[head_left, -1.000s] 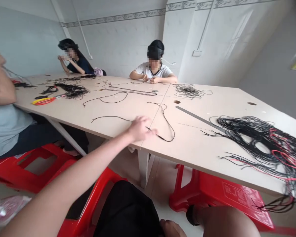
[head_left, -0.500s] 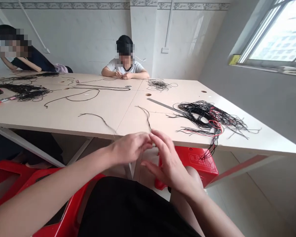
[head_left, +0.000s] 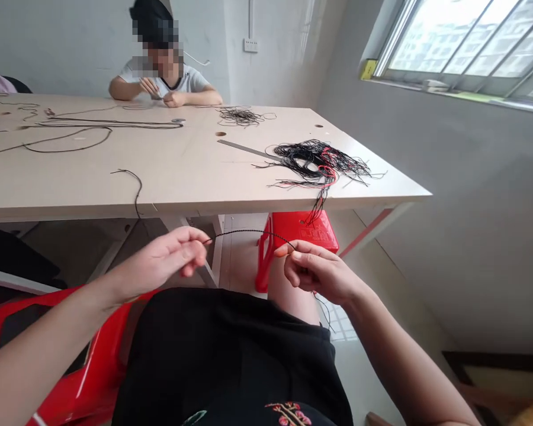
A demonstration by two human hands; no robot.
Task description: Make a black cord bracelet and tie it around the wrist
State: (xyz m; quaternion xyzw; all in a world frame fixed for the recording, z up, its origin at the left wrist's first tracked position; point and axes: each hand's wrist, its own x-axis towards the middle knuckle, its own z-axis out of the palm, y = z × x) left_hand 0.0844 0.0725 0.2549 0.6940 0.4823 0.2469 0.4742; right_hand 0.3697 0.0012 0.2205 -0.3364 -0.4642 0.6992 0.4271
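Observation:
A thin black twisted cord [head_left: 249, 231] spans the gap between my two hands, arching slightly above my lap. My left hand [head_left: 171, 254] pinches its left end between thumb and fingers. The other side of the cord is pinched by my right hand [head_left: 313, 263], and loose ends hang below that hand. Beyond my left hand, a length of cord [head_left: 138, 189] lies on the table [head_left: 195, 177] and drops over its front edge. A bundle of black cords with some red ones [head_left: 308, 163] rests on the table's right part.
A grey metal ruler [head_left: 246, 148] touches the bundle. Farther back is a smaller cord tangle [head_left: 240, 115]. Long cords lie at the left. Across the table a person [head_left: 160, 83] works with both hands. Red stools [head_left: 304, 231] stand below the table and beside me.
My hands have moved apart, and the cord is now stretched between them. The view has shifted to the right and down. The person at the far left is mostly out of view.

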